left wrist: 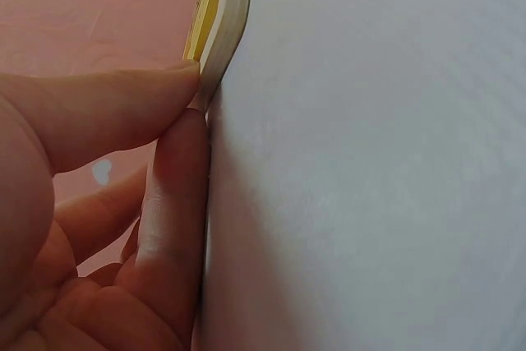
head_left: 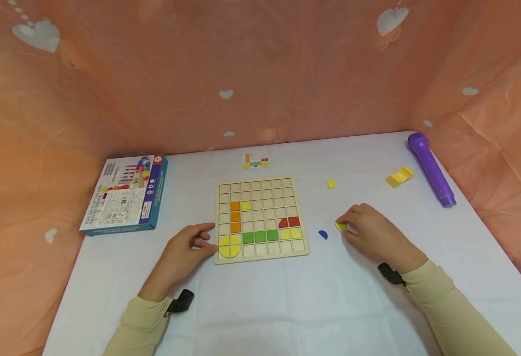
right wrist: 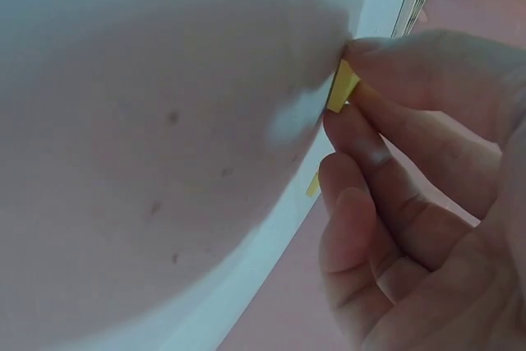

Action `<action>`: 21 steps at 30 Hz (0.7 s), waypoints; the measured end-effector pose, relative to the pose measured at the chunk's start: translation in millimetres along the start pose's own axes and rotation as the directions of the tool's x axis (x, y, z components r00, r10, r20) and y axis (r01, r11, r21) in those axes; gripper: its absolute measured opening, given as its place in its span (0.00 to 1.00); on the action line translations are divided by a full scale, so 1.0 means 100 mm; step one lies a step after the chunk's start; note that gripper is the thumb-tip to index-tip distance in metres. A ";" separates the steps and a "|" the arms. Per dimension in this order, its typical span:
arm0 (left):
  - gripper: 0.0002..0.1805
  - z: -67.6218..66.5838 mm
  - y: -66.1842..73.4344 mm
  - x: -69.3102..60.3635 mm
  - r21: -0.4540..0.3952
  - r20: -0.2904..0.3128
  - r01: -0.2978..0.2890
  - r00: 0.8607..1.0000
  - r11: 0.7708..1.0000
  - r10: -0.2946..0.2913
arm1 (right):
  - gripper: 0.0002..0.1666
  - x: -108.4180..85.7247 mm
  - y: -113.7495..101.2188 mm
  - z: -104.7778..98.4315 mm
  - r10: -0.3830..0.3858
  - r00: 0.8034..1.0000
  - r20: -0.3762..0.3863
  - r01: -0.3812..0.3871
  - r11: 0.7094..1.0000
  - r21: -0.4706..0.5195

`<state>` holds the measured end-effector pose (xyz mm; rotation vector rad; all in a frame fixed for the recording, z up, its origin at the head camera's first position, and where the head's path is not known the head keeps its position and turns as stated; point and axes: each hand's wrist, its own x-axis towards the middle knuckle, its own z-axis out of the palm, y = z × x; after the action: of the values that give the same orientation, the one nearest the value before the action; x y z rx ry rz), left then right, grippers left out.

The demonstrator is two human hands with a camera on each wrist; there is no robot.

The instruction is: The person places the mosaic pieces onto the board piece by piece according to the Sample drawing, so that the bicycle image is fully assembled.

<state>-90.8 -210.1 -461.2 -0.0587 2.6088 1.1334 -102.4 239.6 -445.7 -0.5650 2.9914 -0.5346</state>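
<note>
My right hand [head_left: 367,232] pinches a small yellow piece [right wrist: 343,86] between thumb and fingertips, just above or on the white cloth; its full outline is hidden by the fingers. A blue half-round piece [head_left: 323,235] lies left of that hand, and a yellow quarter-round piece [head_left: 330,184] lies farther back. At the left edge of the wooden grid board [head_left: 262,253], my left hand [head_left: 182,254] rests with its thumb touching the board near the front corner, its fingers loosely bent. Yellow quarter-rounds [head_left: 230,246], orange squares [head_left: 235,216], green squares [head_left: 260,237] and red pieces [head_left: 289,222] sit in the board's cells.
Behind the board lies a pattern card [head_left: 256,159] with a coloured layout. A flat printed box [head_left: 124,193] is at the left. Toward the right edge are a purple microphone-shaped tube [head_left: 431,169] and some yellow blocks [head_left: 400,176]. An orange curtain [head_left: 264,74] hangs around the table.
</note>
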 end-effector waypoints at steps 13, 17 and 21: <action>0.32 0.00 0.00 0.00 -0.013 -0.003 -0.002 1.000 1.000 0.002 | 0.13 0.05 -0.08 -0.02 -0.028 1.000 -0.005 0.028 1.000 -0.008; 0.32 0.00 0.01 -0.01 -0.015 -0.007 0.000 1.000 1.000 0.000 | 0.12 0.10 -0.19 0.01 -0.054 0.998 -0.015 0.054 0.999 0.005; 0.32 -0.01 0.02 -0.01 -0.011 -0.010 0.003 1.000 1.000 -0.003 | 0.12 0.16 -0.35 0.07 -0.091 0.996 -0.020 0.092 0.996 0.009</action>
<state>-90.4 -209.2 -459.0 -0.0702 2.6099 1.1500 -104.8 201.0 -439.8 -0.7031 2.9905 -0.5643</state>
